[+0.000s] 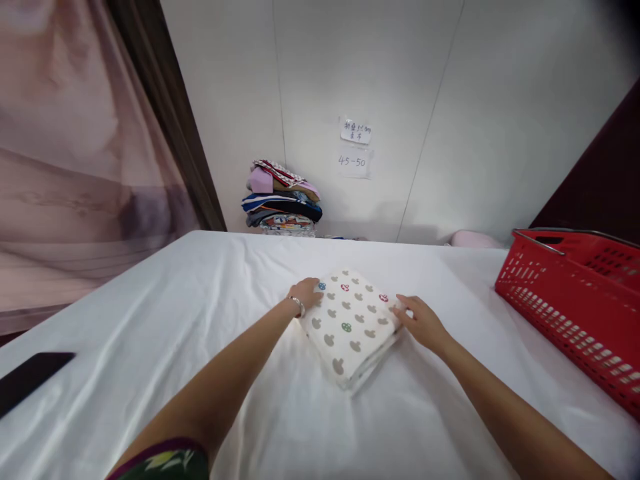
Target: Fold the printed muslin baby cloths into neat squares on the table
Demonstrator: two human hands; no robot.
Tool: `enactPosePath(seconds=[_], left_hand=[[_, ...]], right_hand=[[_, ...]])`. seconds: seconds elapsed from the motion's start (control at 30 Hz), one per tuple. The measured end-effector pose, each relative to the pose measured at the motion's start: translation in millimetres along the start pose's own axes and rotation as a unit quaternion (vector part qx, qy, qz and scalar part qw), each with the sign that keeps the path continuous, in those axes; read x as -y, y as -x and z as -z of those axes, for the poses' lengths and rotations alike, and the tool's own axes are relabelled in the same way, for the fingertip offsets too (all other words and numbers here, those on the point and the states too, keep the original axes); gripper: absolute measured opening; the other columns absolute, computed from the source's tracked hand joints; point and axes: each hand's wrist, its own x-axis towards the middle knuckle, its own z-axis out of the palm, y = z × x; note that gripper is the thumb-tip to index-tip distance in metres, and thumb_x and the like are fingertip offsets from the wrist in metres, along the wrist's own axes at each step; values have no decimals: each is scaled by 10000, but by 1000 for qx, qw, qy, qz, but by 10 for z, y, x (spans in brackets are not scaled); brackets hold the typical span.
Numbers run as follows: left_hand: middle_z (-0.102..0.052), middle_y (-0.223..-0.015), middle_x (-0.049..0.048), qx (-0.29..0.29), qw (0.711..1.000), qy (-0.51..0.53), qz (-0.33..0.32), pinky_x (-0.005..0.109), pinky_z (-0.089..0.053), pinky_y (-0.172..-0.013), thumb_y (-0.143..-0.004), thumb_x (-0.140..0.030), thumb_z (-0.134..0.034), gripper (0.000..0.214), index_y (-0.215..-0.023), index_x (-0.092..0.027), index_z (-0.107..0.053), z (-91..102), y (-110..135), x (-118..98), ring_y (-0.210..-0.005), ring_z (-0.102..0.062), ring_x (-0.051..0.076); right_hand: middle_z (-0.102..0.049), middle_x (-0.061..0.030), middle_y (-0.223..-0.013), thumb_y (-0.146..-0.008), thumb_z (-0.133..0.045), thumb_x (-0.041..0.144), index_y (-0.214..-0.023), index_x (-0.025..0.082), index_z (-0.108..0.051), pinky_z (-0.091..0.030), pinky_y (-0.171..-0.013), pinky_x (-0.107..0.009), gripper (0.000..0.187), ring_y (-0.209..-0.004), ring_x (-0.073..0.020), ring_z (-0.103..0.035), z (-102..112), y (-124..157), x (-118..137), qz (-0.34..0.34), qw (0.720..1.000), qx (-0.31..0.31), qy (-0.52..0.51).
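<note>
A folded white cloth point(345, 320) printed with grey mushrooms, plus a few blue, red and green ones, lies turned cornerwise on the white-covered table point(165, 340). Its stacked layers show along the near right edge. My left hand point(305, 295), with a silver bracelet at the wrist, grips the cloth's left corner, the thumb and fingers over its top. At the right corner my right hand point(419, 321) holds the cloth between thumb and fingers. Some fingertips of both hands are hidden at the cloth's edges.
A red plastic basket point(565, 300) with a metal handle stands at the right. A dark flat object point(35, 377) lies at the left edge. Behind the table, a pile of folded fabrics point(283, 200) rises against the wall, near two paper notes point(355, 162). A pink curtain point(75, 147) hangs at left.
</note>
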Motion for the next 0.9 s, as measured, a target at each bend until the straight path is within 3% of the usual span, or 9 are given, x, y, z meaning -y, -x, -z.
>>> enactPosePath(seconds=[0.1, 0.23, 0.37, 0.5, 0.6, 0.8, 0.9], left_hand=[[-387, -1383, 81, -72, 994, -33, -73, 447, -137, -1088, -806, -337, -529, 444, -1230, -218, -474, -231, 409, -105, -1297, -295, 237], [-467, -1323, 70, -82, 976, -26, -199, 495, -93, -1089, -836, -459, -471, 415, -1180, -234, -526, -525, 1043, -305, -1277, -322, 245], [-480, -1309, 71, -84, 964, 23, -252, 487, -54, -1099, -836, -506, -447, 472, -1223, -241, -498, -759, 1506, -508, -1286, -307, 248], [-464, -1320, 99, -96, 955, 45, -276, 481, -58, -1101, -782, -528, -524, 590, -1274, -211, -445, -870, 1681, -601, -1295, -291, 264], [-492, -1293, 99, -94, 946, 41, -308, 469, -59, -1102, -782, -482, -545, 578, -1276, -203, -440, -873, 1733, -554, -1280, -321, 259], [-485, -1304, 89, -34, 927, 58, -369, 446, -80, -1102, -775, -434, -575, 574, -1287, -215, -439, -742, 1930, -386, -1276, -332, 253], [-548, -1238, 60, -24, 928, 130, -349, 414, -195, -1084, -784, -451, -561, 452, -1182, -237, -548, -619, 1904, -343, -1215, -419, 238]], right_hand=[[-428, -89, -1343, -813, -417, 463, -1244, 185, -504, -354, -955, -335, 521, -1194, -241, -419, -76, -299, -5, -1, 1000, 20, -10], [-586, -51, -1188, -794, -448, 421, -1176, 219, -564, -388, -921, -342, 447, -1084, -240, -526, -258, -427, -64, -31, 992, 111, -45], [-589, -40, -1187, -796, -424, 434, -1179, 198, -560, -389, -928, -325, 470, -1091, -228, -525, -371, -330, -205, -17, 993, 68, -98], [-610, -46, -1157, -785, -437, 438, -1156, 190, -574, -406, -915, -338, 467, -1059, -236, -550, -334, -181, -303, -26, 989, 73, -128], [-623, -53, -1136, -767, -449, 453, -1121, 183, -595, -408, -916, -357, 469, -1058, -253, -553, -268, 4, -319, -41, 990, 74, -115], [-642, -35, -1100, -749, -464, 498, -1108, 211, -600, -464, -843, -349, 479, -1015, -261, -581, -166, 556, -312, -81, 985, 100, -116], [-628, -48, -1128, -759, -460, 521, -1135, 214, -591, -476, -832, -347, 503, -1019, -268, -581, -125, 641, -347, -93, 983, 117, -109]])
